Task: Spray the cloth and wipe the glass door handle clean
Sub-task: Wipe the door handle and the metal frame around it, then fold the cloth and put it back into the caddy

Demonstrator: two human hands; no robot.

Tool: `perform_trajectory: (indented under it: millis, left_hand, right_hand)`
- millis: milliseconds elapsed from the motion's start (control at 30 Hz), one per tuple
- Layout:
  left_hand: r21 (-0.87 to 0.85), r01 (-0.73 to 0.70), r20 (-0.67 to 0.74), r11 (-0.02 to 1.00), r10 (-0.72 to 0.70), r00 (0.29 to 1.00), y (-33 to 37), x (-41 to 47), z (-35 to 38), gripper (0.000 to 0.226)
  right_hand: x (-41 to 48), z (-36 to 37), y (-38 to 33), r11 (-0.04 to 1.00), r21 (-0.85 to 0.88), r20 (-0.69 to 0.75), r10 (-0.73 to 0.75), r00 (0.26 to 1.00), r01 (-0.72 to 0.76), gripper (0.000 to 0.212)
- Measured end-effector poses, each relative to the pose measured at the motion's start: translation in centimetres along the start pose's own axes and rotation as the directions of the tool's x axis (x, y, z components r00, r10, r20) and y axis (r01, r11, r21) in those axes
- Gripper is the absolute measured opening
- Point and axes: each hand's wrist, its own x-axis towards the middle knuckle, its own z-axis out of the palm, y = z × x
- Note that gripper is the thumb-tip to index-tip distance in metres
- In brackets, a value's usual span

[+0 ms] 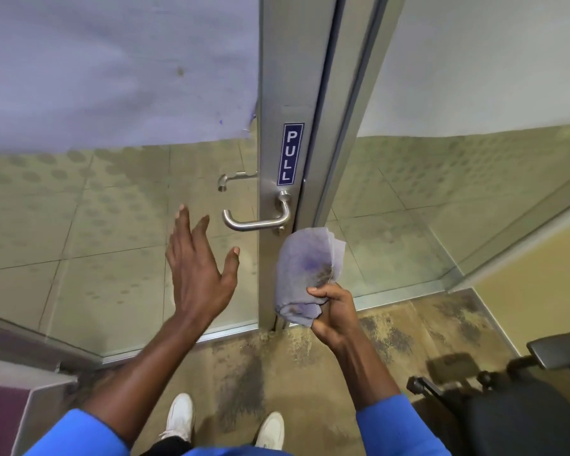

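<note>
One legible marking only: "PULL", white capital letters stacked vertically, one letter per line, on a narrow dark blue sign [290, 154] with a thin white border. Affixed upright to the metal door stile [277, 77], directly above the base of the lever door handle [257, 218]. No other text, brand, number or symbol readable on the glass, frame, cloth, floor or chair.

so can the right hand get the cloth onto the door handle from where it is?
Probably yes. The right hand grips the cloth just below the door handle, with nothing between them. The open left hand sits off to the side, clear of the path.
</note>
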Motion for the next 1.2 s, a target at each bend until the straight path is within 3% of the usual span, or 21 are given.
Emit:
perform_trajectory:
  millis: [100,133,200,233,333,400,467,500,633,733,800,867,933,1100,1200]
  left_hand:
    - [-0.13,0.065,0.048,0.989,-0.059,0.997,1.6,-3.7,1.0,0.046]
    - [-0.18,0.08,0.082,0.98,-0.067,0.994,2.0,-4.7,1.4,0.035]
    - [-0.317,0.216,0.213,0.923,-0.153,0.965,2.9,-6.2,1.8,0.015]
    - [-0.36,0.316,0.303,0.878,-0.211,0.929,3.4,-6.8,2.0,0.018]
    - [-0.415,0.575,0.578,0.705,-0.284,0.765,4.5,-8.5,2.6,0.044]
    - [-0.415,0.729,0.754,0.544,-0.242,0.611,4.9,-9.6,3.0,0.062]
    - [-0.38,0.824,0.862,0.421,-0.161,0.48,4.8,-11.1,3.2,0.068]
    - [-0.373,0.845,0.882,0.382,-0.135,0.451,4.6,-11.9,3.3,0.063]
    - [-0.392,0.886,0.9,0.248,-0.097,0.426,4.0,-15.1,2.7,0.036]
    - [-0.418,0.883,0.895,0.211,-0.071,0.441,3.4,-17.8,1.7,0.031]
    - [-0.424,0.877,0.886,0.226,-0.095,0.453,3.0,-19.9,1.1,0.03]
    - [-0.424,0.866,0.88,0.264,-0.107,0.463,2.5,-22.1,0.5,0.032]
    - [-0.426,0.863,0.883,0.271,-0.085,0.462,2.0,-24.3,-0.4,0.035]
    - [-0.382,0.898,0.923,0.218,0.037,0.384,1.4,-29.4,-3.2,0.043]
    - [-0.32,0.945,0.943,0.064,0.117,0.312,2.2,-31.8,-4.2,0.052]
  right_hand:
    - [-1.6,-1.0,0.6,1.0,0.009,0.051,-0.016,0.999,0.016,0.03]
    - [-2.2,-1.3,0.8,1.0,0.023,0.055,-0.014,0.998,0.012,0.04]
    - [-3.1,-1.7,1.4,0.999,-0.014,0.028,-0.032,0.999,0.032,0.058]
    - [-3.6,-1.9,1.7,0.997,-0.054,-0.009,-0.053,0.999,0.052,0.063]
    - [-5.5,-2.1,2.4,0.959,-0.249,-0.154,-0.176,0.972,0.134,0.059]
    - [-7.1,-2.5,2.9,0.908,-0.381,-0.209,-0.269,0.94,0.175,0.047]
    - [-8.9,-2.9,3.5,0.866,-0.442,-0.185,-0.345,0.92,0.236,0.036]
    - [-9.9,-3.0,3.9,0.836,-0.473,-0.149,-0.388,0.909,0.279,0.031]
    - [-13.3,-3.5,6.2,0.648,-0.688,-0.138,-0.559,0.818,0.327,0.025]
    - [-16.5,-3.1,8.6,0.429,-0.878,-0.202,-0.734,0.648,0.213,0.019]
    - [-18.5,-2.6,10.4,0.367,-0.925,-0.254,-0.794,0.553,0.102,0.028]
    - [-20.3,-2.6,12.5,0.344,-0.939,-0.305,-0.829,0.469,-0.003,0.036]
    - [-22.2,-2.6,14.5,0.339,-0.939,-0.327,-0.84,0.433,-0.054,0.034]
    - [-27.4,-3.4,17.6,0.418,-0.905,-0.408,-0.801,0.439,-0.08,0.031]
    - [-30.8,-4.6,18.4,0.514,-0.858,-0.446,-0.748,0.492,0.005,0.035]
